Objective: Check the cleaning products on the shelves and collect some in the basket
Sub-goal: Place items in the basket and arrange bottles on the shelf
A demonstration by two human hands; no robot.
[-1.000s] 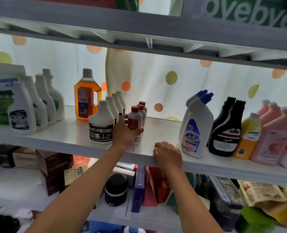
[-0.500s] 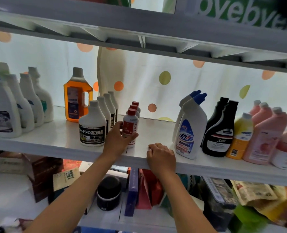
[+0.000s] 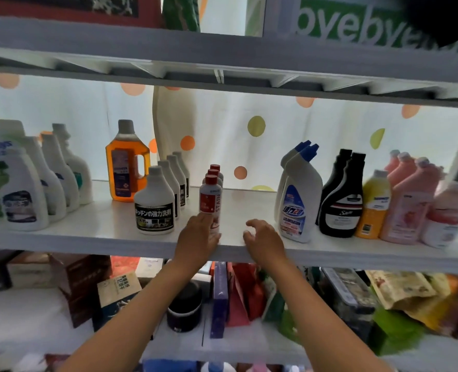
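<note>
Stain remover bottle, red cap, white body, upright near front edge of middle shelf; first in a file of three like bottles running back behind it. Basket not in view.

Risks, judged from present layout:
- Toppling. Bottle tall and narrow, close to shelf lip; a nudge from below instead of a firm grasp could tip it forward off the shelf, or backward into the two bottles behind it, domino fashion.
- Side knock. Black-label bottle just left of stain remover; a wide reach around the body could clip it.
- Blue-cap bottle, right of stain remover, near the right hand; an outward sweep could strike its base.
- Weak purchase. Contact appears low on the bottle, below its middle; lifting from there could let the top swing.

Fingers:
- Left hand: raised in front of stain remover bottle, fingertips at its lower part, touching or nearly so. Fingers extended upward, fairly straight, not wrapped around the body. Thumb position not readable. Counted as not gripping.
- Right hand: right of stain remover, apart from it, over the shelf's front edge. Fingers loosely curled, spread a little, holding nothing. Contact with shelf surface: cannot tell.

Bottle not yet lifted; standing on shelf under its own weight.
</note>
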